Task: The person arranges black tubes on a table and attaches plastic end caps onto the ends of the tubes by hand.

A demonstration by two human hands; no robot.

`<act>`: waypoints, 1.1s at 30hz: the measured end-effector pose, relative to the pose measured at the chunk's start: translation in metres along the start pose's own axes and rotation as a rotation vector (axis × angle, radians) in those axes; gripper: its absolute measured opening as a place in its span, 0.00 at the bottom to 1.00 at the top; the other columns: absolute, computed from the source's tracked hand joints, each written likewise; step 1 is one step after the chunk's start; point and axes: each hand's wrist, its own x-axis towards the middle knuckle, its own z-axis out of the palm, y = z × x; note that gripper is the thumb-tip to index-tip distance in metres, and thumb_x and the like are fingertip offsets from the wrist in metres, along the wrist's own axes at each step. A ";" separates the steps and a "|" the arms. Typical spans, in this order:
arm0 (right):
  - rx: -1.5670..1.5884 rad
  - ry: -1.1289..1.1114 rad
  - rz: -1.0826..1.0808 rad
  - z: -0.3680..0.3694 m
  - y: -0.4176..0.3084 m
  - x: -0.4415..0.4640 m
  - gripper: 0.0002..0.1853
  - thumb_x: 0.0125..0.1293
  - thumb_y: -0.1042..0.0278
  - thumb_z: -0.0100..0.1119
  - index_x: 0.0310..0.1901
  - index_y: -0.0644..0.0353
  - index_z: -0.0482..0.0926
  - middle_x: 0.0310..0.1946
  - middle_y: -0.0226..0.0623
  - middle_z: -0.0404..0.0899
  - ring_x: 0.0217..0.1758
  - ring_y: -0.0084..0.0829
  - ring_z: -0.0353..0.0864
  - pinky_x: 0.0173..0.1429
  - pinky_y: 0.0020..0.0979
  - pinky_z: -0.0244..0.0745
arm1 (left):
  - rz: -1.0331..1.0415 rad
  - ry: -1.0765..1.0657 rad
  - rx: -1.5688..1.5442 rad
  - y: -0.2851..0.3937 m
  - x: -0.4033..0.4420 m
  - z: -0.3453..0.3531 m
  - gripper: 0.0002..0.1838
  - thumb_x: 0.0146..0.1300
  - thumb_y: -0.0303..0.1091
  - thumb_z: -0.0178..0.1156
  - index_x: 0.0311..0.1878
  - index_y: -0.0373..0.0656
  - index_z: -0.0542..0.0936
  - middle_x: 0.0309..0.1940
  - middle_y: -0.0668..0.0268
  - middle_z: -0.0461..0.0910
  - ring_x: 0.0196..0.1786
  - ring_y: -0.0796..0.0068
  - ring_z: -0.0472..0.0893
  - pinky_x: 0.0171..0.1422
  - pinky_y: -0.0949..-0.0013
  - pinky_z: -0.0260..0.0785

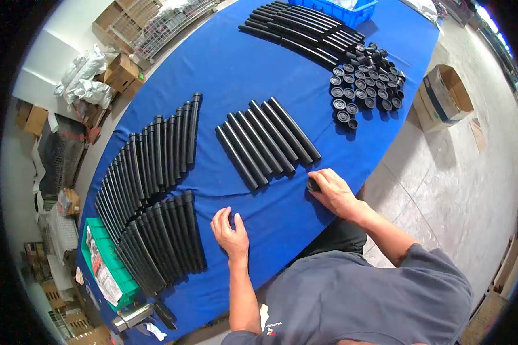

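Several plain black tubes (265, 141) lie side by side on the blue cloth in the middle of the table. Just below their right end, my right hand (332, 192) has its fingers closed round a small black cap (313, 185). My left hand (230, 231) is over the cloth below the tubes' left end, palm inward and fingers curled; a small dark thing shows at its fingertips, too small to name. Left of it lie two rows of capped black tubes, an upper row (149, 155) and a lower row (167, 241).
Loose black caps (365, 83) are heaped at the upper right, beside more black tubes (299, 29). A blue crate (351, 14) stands at the far edge, a green crate (106, 259) at the lower left. An open cardboard box (440, 100) is on the floor.
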 end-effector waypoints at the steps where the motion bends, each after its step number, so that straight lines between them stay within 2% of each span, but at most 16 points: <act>1: 0.000 -0.035 0.012 -0.005 0.001 0.004 0.31 0.59 0.72 0.72 0.64 0.65 0.71 0.51 0.49 0.77 0.54 0.49 0.78 0.58 0.42 0.77 | 0.002 0.010 0.004 0.001 0.000 0.001 0.15 0.61 0.27 0.67 0.52 0.35 0.83 0.52 0.53 0.82 0.56 0.50 0.79 0.63 0.53 0.71; 6: 0.061 -0.034 0.107 -0.027 -0.016 -0.002 0.35 0.59 0.77 0.68 0.69 0.66 0.67 0.52 0.51 0.76 0.55 0.50 0.78 0.60 0.43 0.76 | -0.022 0.013 -0.063 -0.001 0.007 0.001 0.15 0.63 0.28 0.67 0.52 0.37 0.83 0.54 0.53 0.82 0.57 0.50 0.80 0.65 0.52 0.72; 8: 0.255 -0.140 0.269 -0.040 -0.010 -0.004 0.33 0.59 0.81 0.62 0.69 0.66 0.68 0.53 0.51 0.76 0.52 0.50 0.80 0.59 0.43 0.77 | -0.092 -0.062 -0.172 0.000 0.015 0.002 0.18 0.66 0.26 0.64 0.59 0.37 0.81 0.59 0.52 0.81 0.62 0.49 0.78 0.69 0.51 0.70; 10: 0.282 0.059 0.194 -0.033 0.014 -0.007 0.26 0.61 0.84 0.56 0.63 0.66 0.73 0.49 0.49 0.78 0.47 0.45 0.81 0.54 0.41 0.78 | 0.039 -0.067 -0.205 0.016 0.034 0.004 0.22 0.68 0.25 0.61 0.66 0.38 0.78 0.64 0.52 0.79 0.66 0.48 0.76 0.72 0.51 0.68; 11: 0.274 0.105 0.236 -0.032 0.020 -0.007 0.24 0.62 0.84 0.55 0.62 0.66 0.74 0.47 0.48 0.79 0.46 0.43 0.82 0.52 0.39 0.78 | 0.106 -0.069 -0.223 0.023 0.043 0.005 0.24 0.69 0.24 0.59 0.69 0.38 0.76 0.66 0.51 0.78 0.68 0.47 0.75 0.74 0.51 0.66; 12: 0.266 0.153 0.276 -0.032 0.024 -0.005 0.23 0.62 0.83 0.55 0.61 0.66 0.75 0.45 0.47 0.80 0.44 0.40 0.83 0.50 0.38 0.79 | 0.157 -0.141 -0.214 0.023 0.049 0.010 0.28 0.73 0.27 0.56 0.75 0.39 0.69 0.72 0.53 0.73 0.75 0.46 0.69 0.79 0.51 0.61; 14: 0.320 0.220 0.314 -0.018 0.039 -0.009 0.21 0.63 0.83 0.55 0.59 0.67 0.76 0.44 0.45 0.81 0.42 0.37 0.83 0.48 0.36 0.79 | 0.214 -0.205 -0.220 0.028 0.059 0.020 0.27 0.75 0.30 0.55 0.76 0.40 0.68 0.74 0.55 0.70 0.78 0.46 0.65 0.81 0.50 0.58; 18: 0.351 0.301 0.315 -0.012 0.041 -0.011 0.20 0.62 0.82 0.57 0.58 0.67 0.77 0.41 0.43 0.82 0.38 0.34 0.83 0.46 0.35 0.79 | 0.234 -0.378 -0.083 0.029 0.071 0.027 0.26 0.76 0.32 0.54 0.76 0.41 0.69 0.69 0.57 0.77 0.80 0.50 0.64 0.82 0.50 0.56; 19: 0.357 0.300 0.323 -0.013 0.040 -0.012 0.20 0.62 0.82 0.57 0.57 0.67 0.77 0.41 0.43 0.82 0.38 0.34 0.83 0.46 0.34 0.79 | 0.341 -0.221 0.011 0.028 0.074 0.028 0.26 0.74 0.34 0.59 0.73 0.40 0.71 0.57 0.55 0.84 0.69 0.51 0.75 0.73 0.52 0.67; 22: 0.363 0.294 0.336 -0.013 0.037 -0.012 0.19 0.62 0.82 0.57 0.57 0.66 0.78 0.42 0.43 0.82 0.39 0.34 0.84 0.46 0.34 0.80 | -0.052 -0.118 -0.044 0.028 0.086 0.016 0.27 0.69 0.37 0.66 0.68 0.39 0.75 0.45 0.55 0.83 0.53 0.53 0.82 0.59 0.53 0.75; 23: 0.353 0.292 0.331 -0.013 0.037 -0.012 0.19 0.62 0.82 0.57 0.56 0.66 0.78 0.42 0.43 0.82 0.40 0.34 0.84 0.46 0.34 0.80 | -0.049 -0.004 -0.026 0.020 0.093 0.021 0.29 0.64 0.40 0.71 0.65 0.38 0.76 0.38 0.56 0.80 0.42 0.55 0.82 0.49 0.53 0.75; 24: 0.339 0.293 0.326 -0.015 0.037 -0.012 0.19 0.62 0.82 0.57 0.56 0.66 0.78 0.41 0.43 0.82 0.40 0.35 0.85 0.46 0.34 0.80 | -0.151 -0.065 0.024 0.028 0.103 0.013 0.32 0.62 0.39 0.73 0.66 0.38 0.75 0.44 0.53 0.81 0.48 0.49 0.82 0.53 0.51 0.75; 26: 0.331 0.327 0.269 -0.014 0.037 -0.011 0.18 0.62 0.82 0.58 0.55 0.66 0.79 0.41 0.44 0.82 0.41 0.38 0.85 0.47 0.35 0.81 | -0.102 -0.009 0.107 0.018 0.112 0.024 0.32 0.62 0.37 0.72 0.67 0.38 0.73 0.50 0.48 0.79 0.53 0.43 0.82 0.56 0.47 0.75; 28: 0.318 0.341 0.273 -0.013 0.038 -0.014 0.17 0.63 0.80 0.58 0.55 0.64 0.80 0.39 0.46 0.82 0.42 0.41 0.85 0.49 0.37 0.80 | -0.131 -0.102 0.214 -0.010 0.115 0.038 0.31 0.63 0.35 0.69 0.68 0.37 0.71 0.54 0.45 0.77 0.57 0.38 0.80 0.59 0.44 0.74; 30: 0.344 0.318 0.274 -0.023 0.031 -0.014 0.18 0.64 0.79 0.58 0.57 0.64 0.79 0.39 0.46 0.82 0.43 0.42 0.85 0.49 0.37 0.80 | -0.153 -0.137 0.194 -0.018 0.119 0.041 0.29 0.64 0.33 0.67 0.67 0.36 0.71 0.53 0.44 0.77 0.54 0.38 0.80 0.57 0.45 0.75; 33: 0.403 0.342 0.331 -0.019 0.032 -0.016 0.18 0.65 0.78 0.60 0.58 0.64 0.79 0.41 0.42 0.83 0.44 0.34 0.86 0.47 0.33 0.81 | -0.143 -0.166 0.241 -0.010 0.113 0.035 0.29 0.63 0.30 0.67 0.67 0.35 0.72 0.51 0.45 0.77 0.52 0.39 0.81 0.56 0.45 0.75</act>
